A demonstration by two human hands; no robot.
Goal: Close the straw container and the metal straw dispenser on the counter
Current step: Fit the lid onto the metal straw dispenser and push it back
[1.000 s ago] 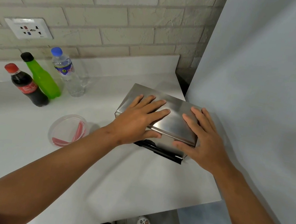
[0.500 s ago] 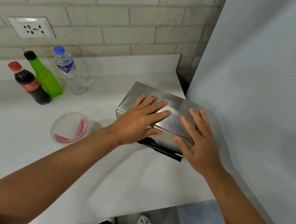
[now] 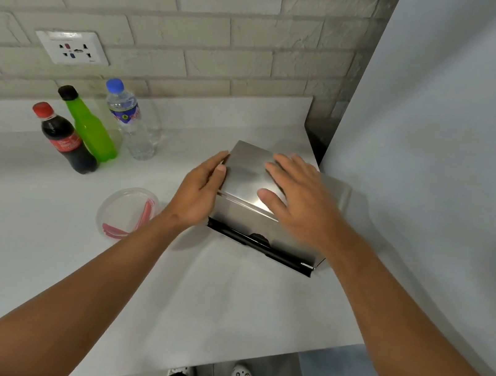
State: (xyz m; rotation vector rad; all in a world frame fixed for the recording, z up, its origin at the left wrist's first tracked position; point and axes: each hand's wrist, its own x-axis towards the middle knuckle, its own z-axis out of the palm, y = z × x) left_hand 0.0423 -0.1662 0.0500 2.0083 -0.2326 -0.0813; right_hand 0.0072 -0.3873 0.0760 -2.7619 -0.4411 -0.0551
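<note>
The metal straw dispenser (image 3: 244,171) stands at the right end of the white counter, its steel lid down flat and a black bar along its front bottom. My left hand (image 3: 199,190) cups the dispenser's left end, thumb on the lid's edge and fingers hidden behind the side. My right hand (image 3: 299,202) lies flat on top of the lid with the fingers spread. The straw container (image 3: 127,212), a round clear plastic tub with red straws inside, sits on the counter left of the dispenser, apart from both hands.
Three bottles stand at the back left: a cola bottle (image 3: 64,141), a green bottle (image 3: 92,129) and a water bottle (image 3: 130,123). A wall socket (image 3: 72,47) is above them. A grey panel (image 3: 440,153) rises close to the dispenser's right. The counter edge (image 3: 245,359) runs below my arms.
My left hand has slid off the lid's top to the dispenser's left end. My right hand has moved from the front right corner further onto the lid.
</note>
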